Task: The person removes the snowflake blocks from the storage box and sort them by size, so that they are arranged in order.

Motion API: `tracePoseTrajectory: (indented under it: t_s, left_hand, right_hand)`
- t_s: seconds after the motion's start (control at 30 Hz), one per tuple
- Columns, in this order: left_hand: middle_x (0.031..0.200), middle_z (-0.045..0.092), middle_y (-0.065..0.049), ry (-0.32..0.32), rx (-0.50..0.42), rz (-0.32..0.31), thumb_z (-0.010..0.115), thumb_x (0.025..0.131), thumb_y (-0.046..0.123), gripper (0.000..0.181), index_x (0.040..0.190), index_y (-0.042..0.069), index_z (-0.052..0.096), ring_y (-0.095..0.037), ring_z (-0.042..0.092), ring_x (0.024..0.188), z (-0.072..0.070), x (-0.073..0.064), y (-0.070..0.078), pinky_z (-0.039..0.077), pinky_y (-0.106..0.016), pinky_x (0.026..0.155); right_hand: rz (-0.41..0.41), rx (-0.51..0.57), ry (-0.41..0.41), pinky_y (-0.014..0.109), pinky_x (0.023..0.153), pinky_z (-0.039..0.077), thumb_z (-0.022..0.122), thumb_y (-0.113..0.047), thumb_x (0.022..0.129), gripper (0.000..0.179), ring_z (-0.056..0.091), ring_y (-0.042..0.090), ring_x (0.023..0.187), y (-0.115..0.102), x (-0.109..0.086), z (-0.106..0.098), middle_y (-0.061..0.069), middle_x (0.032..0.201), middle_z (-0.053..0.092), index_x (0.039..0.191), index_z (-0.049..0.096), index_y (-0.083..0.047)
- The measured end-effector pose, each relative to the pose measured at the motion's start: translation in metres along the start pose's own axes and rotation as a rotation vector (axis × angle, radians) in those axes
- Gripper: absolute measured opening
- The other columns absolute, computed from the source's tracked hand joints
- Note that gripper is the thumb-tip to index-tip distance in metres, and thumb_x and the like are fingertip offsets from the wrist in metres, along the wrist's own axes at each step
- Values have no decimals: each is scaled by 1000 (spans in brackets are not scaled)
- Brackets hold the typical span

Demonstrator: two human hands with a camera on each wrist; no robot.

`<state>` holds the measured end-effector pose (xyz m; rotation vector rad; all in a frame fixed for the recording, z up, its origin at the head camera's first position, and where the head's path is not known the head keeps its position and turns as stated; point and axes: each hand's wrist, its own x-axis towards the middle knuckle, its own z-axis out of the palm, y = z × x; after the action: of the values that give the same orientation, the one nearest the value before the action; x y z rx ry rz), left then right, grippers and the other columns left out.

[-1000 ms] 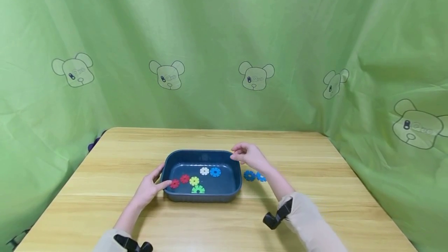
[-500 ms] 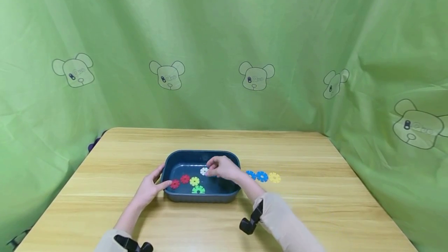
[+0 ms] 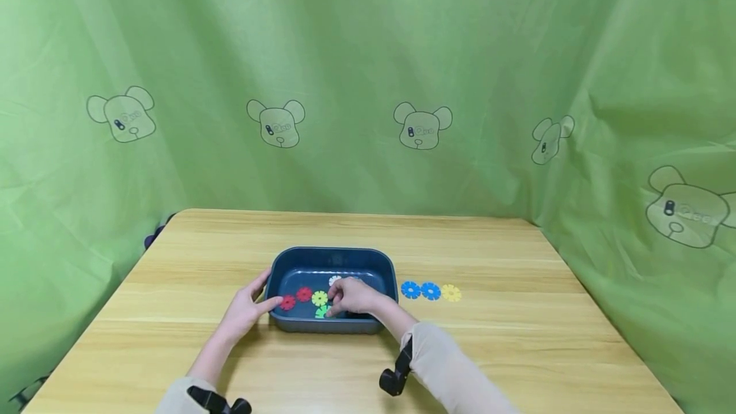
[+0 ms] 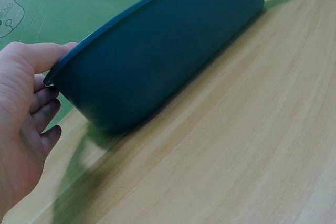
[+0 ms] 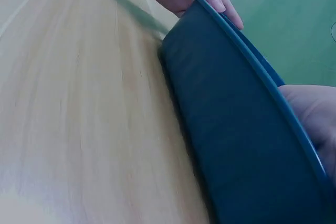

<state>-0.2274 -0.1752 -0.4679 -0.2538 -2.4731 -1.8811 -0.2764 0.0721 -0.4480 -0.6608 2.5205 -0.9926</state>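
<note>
A dark blue rectangular basin stands on the table. My left hand grips its left end, thumb over the rim and the other fingers outside the wall. Inside lie notched plastic snowflake discs: two red discs, a yellow-green disc, a white disc and a green disc. A blue disc there is mostly hidden behind my right hand, which reaches in with bent fingers. Its thumb and index fingertips are right at the green disc, covering part of it; I cannot tell whether they pinch it.
To the right of the basin, two blue discs and a yellow disc lie in a row on the wooden table. A green curtain with bear-head outlines hangs behind the table and along its sides.
My right hand has swung from the basin's far right corner over the blue disc, then nearer to the green disc. The row of discs on the table is uncovered. My left hand stays put.
</note>
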Motion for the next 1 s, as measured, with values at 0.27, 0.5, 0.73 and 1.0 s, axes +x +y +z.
tracePoseTrajectory:
  t_s: [0.27,0.5,0.73,1.0]
  left_hand:
    - [145,29,-25,-1,-6,-19,69,83,10,72,142,-5,30,-39,24,134,0,1,0,22,-46,108]
    - [145,28,-24,-10,-18,-25,69,83,11,72,142,-4,30,-39,23,134,0,1,1,22,-47,108]
    - [145,28,-24,-13,-17,-25,68,84,11,72,143,-3,30,-39,24,134,0,1,1,22,-46,109]
    - [146,28,-24,-16,-18,-30,68,84,12,72,143,-3,29,-39,23,134,0,1,1,22,-46,109]
  right_hand:
    - [-51,-140,-44,23,66,43,75,-5,76,21,44,9,68,-2,0,5,0,75,51,91,61,-5]
    - [-65,-188,-39,24,66,43,75,-4,76,22,44,12,70,-2,2,6,1,76,50,90,59,-5]
    - [-72,-151,30,23,59,38,79,-3,70,33,41,10,63,0,3,6,-1,69,45,85,51,-6]
    - [-55,-128,99,23,60,38,78,-1,70,31,42,8,58,2,3,4,-4,63,43,83,51,-5]
